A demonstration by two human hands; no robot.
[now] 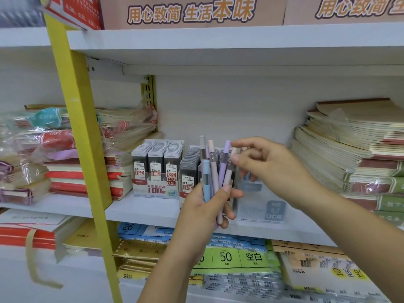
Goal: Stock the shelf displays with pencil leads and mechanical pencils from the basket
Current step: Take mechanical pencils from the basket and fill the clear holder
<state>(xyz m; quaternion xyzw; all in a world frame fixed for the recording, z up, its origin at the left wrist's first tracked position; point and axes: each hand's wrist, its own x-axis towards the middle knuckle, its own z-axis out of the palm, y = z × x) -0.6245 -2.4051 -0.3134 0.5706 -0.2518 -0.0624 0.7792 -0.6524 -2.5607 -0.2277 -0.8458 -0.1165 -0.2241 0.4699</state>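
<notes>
My left hand grips a bunch of pastel mechanical pencils, pink, purple and blue, held upright in front of the middle shelf. My right hand hovers at the tops of the pencils with fingers loosely bent; thumb and forefinger touch the top of a pale pink pencil. Behind the hands stand two display boxes of pencil leads, one marked 0.5 and one marked 0.7. A clear plastic display holder stands to the right of them, under my right hand. No basket is in view.
A yellow upright post crosses the left of the view. Stacks of notebooks fill the shelf's right side and wrapped notebooks its left. The white shelf board shows bare in front of the boxes. Paper packs lie on the shelf below.
</notes>
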